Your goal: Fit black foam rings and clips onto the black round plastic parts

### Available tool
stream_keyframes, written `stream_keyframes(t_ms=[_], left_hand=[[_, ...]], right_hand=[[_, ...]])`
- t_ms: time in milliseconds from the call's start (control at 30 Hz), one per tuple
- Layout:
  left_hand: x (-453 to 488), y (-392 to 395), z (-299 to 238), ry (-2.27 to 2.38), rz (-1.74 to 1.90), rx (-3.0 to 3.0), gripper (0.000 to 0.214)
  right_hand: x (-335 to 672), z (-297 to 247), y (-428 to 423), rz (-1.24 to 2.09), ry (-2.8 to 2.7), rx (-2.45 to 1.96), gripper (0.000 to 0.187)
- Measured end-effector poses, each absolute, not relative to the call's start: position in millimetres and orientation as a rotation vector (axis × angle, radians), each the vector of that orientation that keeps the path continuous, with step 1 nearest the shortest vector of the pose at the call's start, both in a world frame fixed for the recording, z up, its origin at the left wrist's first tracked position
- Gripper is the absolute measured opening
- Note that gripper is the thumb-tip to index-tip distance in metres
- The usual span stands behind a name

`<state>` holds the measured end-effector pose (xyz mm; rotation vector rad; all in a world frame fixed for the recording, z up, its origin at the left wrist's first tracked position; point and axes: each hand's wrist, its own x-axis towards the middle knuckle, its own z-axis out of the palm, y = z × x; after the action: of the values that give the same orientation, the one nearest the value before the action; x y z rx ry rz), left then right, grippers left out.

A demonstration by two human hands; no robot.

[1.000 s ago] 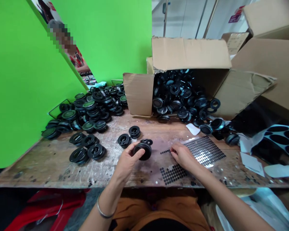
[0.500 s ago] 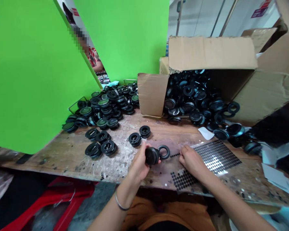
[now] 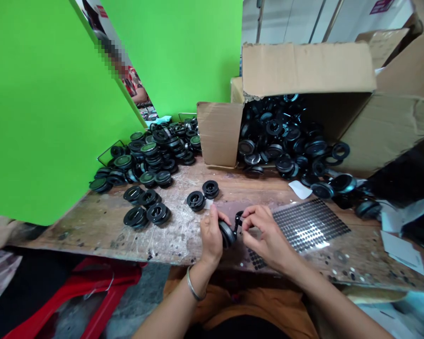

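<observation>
My left hand is wrapped round a round black part with a grey edge, tilted on its side. A small arm and ring stick out from its right side. At that ring my right hand is bent in a pinch, fingertips touching or very near it. What sits between those fingertips is too small to make out. Under and beside my right hand lies a clear sheet of small black dots; a smaller patch of dots is partly covered by the hand. Two similar round parts stand just beyond my left hand.
Several round parts stand left on the wooden table, before a larger pile. A cardboard box lies open, spilling more parts. White papers lie right. Green panels rise behind; another person's arm shows through a gap.
My right hand has moved left from the dot sheet to the part in my left hand. My left hand has turned the part, so the ring now shows more edge-on.
</observation>
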<state>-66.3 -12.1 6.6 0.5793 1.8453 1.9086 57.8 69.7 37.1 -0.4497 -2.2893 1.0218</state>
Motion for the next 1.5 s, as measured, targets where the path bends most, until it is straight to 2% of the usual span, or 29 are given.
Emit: stream_keyframes(t_ms=[400, 600, 833, 967, 1267, 1400, 1500], left_hand=[[-58.9, -22.7, 2.7, 1.890, 1.873, 1.231, 0.054], [-56.8, -22.8, 3.5, 1.880, 1.907, 1.079, 0.055], [-53.1, -23.5, 2.1, 1.773, 1.861, 1.043, 0.058], [-52.6, -24.6, 2.7, 1.801, 1.835, 1.044, 0.059], [-52.5, -25.4, 4.3, 1.827, 1.839, 0.994, 0.058], [-56.7, -25.1, 4.9, 1.815, 1.880, 0.796, 0.058], [-60.5, -27.8, 1.3, 1.780, 1.841, 0.847, 0.058]], right_hand=[[60.7, 41.5, 71.5, 0.906, -2.565, -0.379, 0.016], [68.0, 41.5, 60.6, 0.735, -2.553, -0.266, 0.014], [73.0, 40.4, 64.5, 1.066, -2.488, -0.359, 0.019], [72.3, 43.3, 64.7, 1.118, -2.434, -0.379, 0.021], [75.1, 38.4, 60.0, 0.782, -2.546, -0.241, 0.012], [83.1, 30.3, 46.3, 0.469, -2.584, -0.095, 0.033], [91.0, 19.8, 41.7, 0.420, -2.596, -0.104, 0.042]])
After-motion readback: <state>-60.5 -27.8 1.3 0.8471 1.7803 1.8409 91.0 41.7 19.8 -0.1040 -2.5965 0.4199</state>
